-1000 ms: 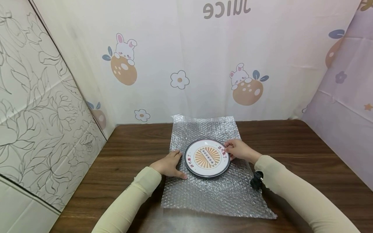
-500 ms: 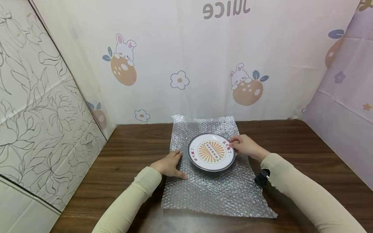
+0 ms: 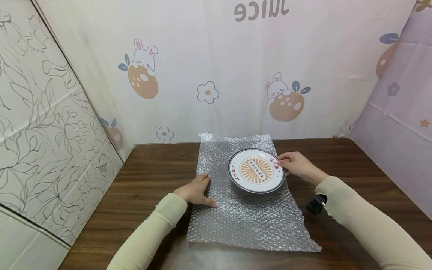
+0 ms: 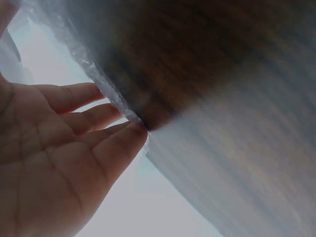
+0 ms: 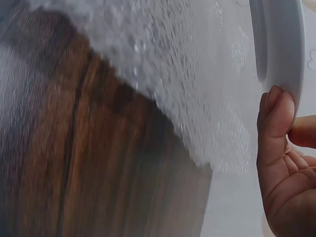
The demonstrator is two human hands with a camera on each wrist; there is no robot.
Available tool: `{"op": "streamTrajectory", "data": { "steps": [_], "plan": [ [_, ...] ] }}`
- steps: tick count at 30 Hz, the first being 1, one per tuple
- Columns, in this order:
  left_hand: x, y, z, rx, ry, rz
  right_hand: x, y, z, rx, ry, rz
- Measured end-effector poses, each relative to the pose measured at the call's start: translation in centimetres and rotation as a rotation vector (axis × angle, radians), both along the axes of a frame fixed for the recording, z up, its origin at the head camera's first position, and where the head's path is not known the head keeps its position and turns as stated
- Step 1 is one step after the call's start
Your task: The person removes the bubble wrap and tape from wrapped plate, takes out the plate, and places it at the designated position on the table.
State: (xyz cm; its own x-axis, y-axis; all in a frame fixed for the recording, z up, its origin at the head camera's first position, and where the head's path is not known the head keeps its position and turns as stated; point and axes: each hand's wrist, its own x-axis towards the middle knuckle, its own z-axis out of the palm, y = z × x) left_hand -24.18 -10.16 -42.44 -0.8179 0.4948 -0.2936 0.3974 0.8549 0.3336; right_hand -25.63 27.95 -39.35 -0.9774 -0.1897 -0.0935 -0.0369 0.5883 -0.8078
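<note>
A white plate with a dark rim, an orange sunburst and red characters hangs above the bubble wrap. My right hand pinches its right edge, thumb on top and fingers beneath. In the right wrist view the plate's pale underside shows, raised off the sheet. My left hand rests on the left edge of the bubble wrap, fingers extended and thumb spread. In the left wrist view its fingertips touch the edge of the wrap.
The sheet lies flat on a dark wood-grain table. Behind the table hangs a pale curtain with rabbit and fruit prints. A white panel with flower drawings stands at the left. A small black device sits at the right wrist.
My right hand has lifted the plate off the bubble wrap and carried it to the right and slightly away. The left hand has stayed in place on the sheet.
</note>
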Motion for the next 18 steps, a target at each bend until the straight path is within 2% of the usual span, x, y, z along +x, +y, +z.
{"op": "streamTrajectory", "data": {
  "steps": [7,18],
  "plan": [
    [0.0,0.0,0.0,0.005,-0.002,-0.004,0.3,2.1,0.6,0.038,0.006,-0.074],
    [0.0,-0.1,-0.1,-0.004,-0.006,-0.005,0.8,5.9,0.1,0.086,0.036,-0.161]
  ]
}}
